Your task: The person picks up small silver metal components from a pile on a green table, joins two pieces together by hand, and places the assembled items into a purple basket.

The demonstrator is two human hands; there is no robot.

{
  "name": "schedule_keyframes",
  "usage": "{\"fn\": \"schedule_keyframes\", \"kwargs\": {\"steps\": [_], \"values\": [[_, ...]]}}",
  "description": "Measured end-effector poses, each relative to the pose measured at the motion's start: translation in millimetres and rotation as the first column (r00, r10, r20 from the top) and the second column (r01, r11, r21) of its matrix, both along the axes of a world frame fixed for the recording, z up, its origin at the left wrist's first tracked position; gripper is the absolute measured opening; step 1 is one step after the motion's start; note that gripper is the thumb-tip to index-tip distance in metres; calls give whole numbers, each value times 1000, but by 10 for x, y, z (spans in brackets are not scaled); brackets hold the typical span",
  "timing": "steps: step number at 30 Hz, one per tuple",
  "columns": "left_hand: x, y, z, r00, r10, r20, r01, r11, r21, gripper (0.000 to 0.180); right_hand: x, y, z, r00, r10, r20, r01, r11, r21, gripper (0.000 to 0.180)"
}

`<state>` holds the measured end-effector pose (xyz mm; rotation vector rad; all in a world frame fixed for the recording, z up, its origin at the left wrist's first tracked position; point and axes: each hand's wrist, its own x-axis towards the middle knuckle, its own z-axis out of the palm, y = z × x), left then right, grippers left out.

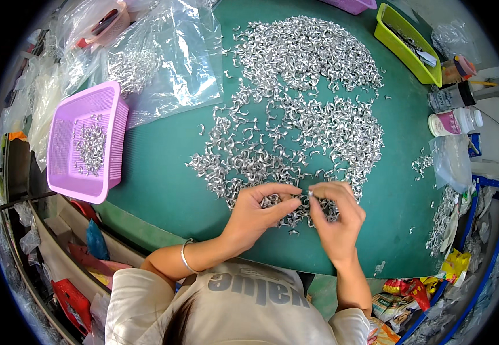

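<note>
A large pile of small curved silver metal pieces (pixel 307 54) spreads over the green tabletop (pixel 163 167), reaching down to my hands. My left hand (pixel 253 211), a bangle on its wrist, hovers at the pile's near edge with thumb and index fingertips drawn close together; what lies between them is too small to make out. Just to its right, my right hand (pixel 340 221) pinches a small curved metal piece (pixel 311 194) between thumb and index finger. The fingertips of both hands nearly meet. More loose pieces lie beneath them.
At left stands a pink-purple plastic basket (pixel 115 155) holding some metal pieces. Behind it lies a clear plastic bag (pixel 195 63) with more pieces. A yellow-green basket (pixel 396 49) and a white bottle (pixel 454 122) stand at right. Colourful packets (pixel 399 290) lie below the table's right edge.
</note>
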<state>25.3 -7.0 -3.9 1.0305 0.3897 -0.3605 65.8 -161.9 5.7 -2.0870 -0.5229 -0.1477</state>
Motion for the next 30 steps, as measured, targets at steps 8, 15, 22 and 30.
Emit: {"fn": "schedule_keyframes", "kwargs": {"steps": [8,15,22,30], "values": [[-20,-57,80,988,-12,152,-9,991,137,9,-206,-16,49,938,57,341,-4,988,-154,24],[-45,-28,90,898,-100,428,-28,959,284,12,-375,-6,49,902,16,-430,195,876,442,18],[-63,-16,155,844,-156,513,-56,926,374,17,-414,-44,15,939,66,-338,101,885,455,20],[-96,-27,205,837,-179,517,-58,911,409,14,-507,-34,-30,810,224,-542,249,704,664,18]]}}
